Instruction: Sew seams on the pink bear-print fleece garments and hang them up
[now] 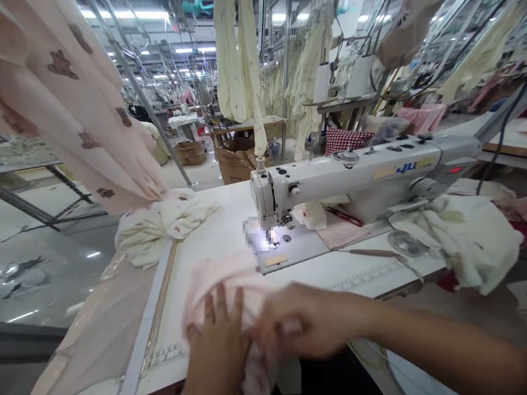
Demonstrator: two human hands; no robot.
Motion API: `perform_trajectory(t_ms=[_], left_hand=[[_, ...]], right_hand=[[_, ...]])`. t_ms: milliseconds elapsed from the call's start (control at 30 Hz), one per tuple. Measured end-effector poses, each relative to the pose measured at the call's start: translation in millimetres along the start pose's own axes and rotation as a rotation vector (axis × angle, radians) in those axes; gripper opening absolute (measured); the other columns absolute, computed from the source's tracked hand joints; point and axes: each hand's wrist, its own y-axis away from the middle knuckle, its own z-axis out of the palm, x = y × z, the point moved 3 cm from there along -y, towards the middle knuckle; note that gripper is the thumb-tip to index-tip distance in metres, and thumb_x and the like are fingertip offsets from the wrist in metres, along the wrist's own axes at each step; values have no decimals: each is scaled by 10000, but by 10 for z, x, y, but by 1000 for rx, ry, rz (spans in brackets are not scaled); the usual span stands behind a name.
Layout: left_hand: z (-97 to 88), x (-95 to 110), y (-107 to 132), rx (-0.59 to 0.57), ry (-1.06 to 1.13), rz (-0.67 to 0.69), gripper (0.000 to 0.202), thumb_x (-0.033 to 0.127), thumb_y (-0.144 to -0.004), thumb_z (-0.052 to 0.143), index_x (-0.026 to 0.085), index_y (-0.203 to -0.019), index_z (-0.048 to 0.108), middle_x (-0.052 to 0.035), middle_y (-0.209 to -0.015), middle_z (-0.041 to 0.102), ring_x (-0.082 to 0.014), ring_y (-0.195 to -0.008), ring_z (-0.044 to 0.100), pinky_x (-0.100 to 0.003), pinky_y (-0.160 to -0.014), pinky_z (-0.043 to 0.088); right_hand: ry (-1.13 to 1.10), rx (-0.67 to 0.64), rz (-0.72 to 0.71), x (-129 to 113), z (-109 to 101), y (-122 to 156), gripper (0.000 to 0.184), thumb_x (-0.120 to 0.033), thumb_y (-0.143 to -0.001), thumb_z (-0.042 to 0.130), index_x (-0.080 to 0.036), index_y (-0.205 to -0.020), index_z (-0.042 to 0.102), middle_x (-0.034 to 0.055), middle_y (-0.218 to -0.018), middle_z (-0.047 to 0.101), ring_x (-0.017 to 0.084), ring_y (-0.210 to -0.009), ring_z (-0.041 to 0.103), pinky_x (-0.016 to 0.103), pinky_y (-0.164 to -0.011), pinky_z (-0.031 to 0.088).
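Observation:
A piece of pale pink fabric (206,277) lies on the white tabletop in front of the sewing machine (313,189). My left hand (220,326) rests on it with the fingers spread and flat. Close beside it, my right hand (304,321) is closed on the same fabric at its right side, somewhat smeared by motion. Part of the fabric hangs down between my hands over the table's front edge. Beyond the fabric, the needle area under the machine's lit head is blurred.
Bunched cream fabric (164,222) lies at the table's left, below hanging pink fabric (78,104) with bear prints. Red-handled tweezers (345,215) lie by the machine's base. More cream cloth (465,236) hangs over the right edge. A cardboard box (234,164) stands behind.

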Motion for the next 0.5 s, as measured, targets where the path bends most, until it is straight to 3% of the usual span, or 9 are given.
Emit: perform_trajectory(t_ms=[67,100,133,167,267,367,433,500], left_hand=[[-39,-114,-127,-20,-20,-36,475,339,-900,418,218,-1359,398,-169,-1443,333,-390,-1293,351,-677,-902,341],[-47,-119,-191,-24,-1,-8,482,364,-910,398,200,-1364,390,-162,-1443,333,-359,-1311,335,-660,-957,306],[-45,-96,-252,-23,23,23,493,385,-920,377,185,-1370,378,-153,-1450,320,-334,-1333,305,-640,-1003,270],[-37,-58,-309,-14,46,42,508,396,-927,360,168,-1381,354,-149,-1465,282,-321,-1352,267,-627,-1028,247],[-8,86,-409,45,92,69,555,418,-923,366,145,-1402,302,-155,-1489,191,-338,-1367,219,-645,-1008,267],[-41,187,-403,119,145,151,465,388,-936,332,171,-1336,426,-130,-1443,350,-311,-1307,356,-599,-989,338],[-75,232,-393,139,170,219,415,361,-944,318,180,-1267,504,-99,-1398,436,-276,-1287,391,-557,-1029,324],[-85,281,-421,138,175,278,416,374,-938,345,162,-1256,510,-97,-1416,409,-276,-1321,343,-559,-1061,285]], right_hand=[[-291,-276,236,269,373,458,289,-184,-792,533,-168,-1044,674,-15,-747,646,87,-614,565,161,-574,429],[-328,-235,334,457,551,614,272,-213,-735,599,-167,-984,698,-26,-673,620,88,-559,533,166,-533,409],[-387,-73,417,662,713,706,310,-244,-644,687,-160,-942,707,-22,-657,615,102,-559,530,182,-536,413],[-486,175,487,864,858,749,403,-282,-579,744,-155,-959,700,4,-714,637,130,-612,554,210,-577,437],[-569,426,514,1220,1289,651,721,-565,-616,687,-162,-1201,561,80,-1019,614,209,-909,563,303,-780,457],[-631,490,477,1191,1426,627,818,-780,-554,578,-130,-1047,621,61,-872,603,206,-847,551,313,-783,452],[-647,486,482,1054,1370,792,695,-747,-515,641,-128,-833,660,21,-699,555,163,-690,515,283,-679,456],[-632,482,517,923,1262,1027,548,-655,-516,712,-139,-690,650,-5,-606,491,133,-611,453,255,-606,434]])
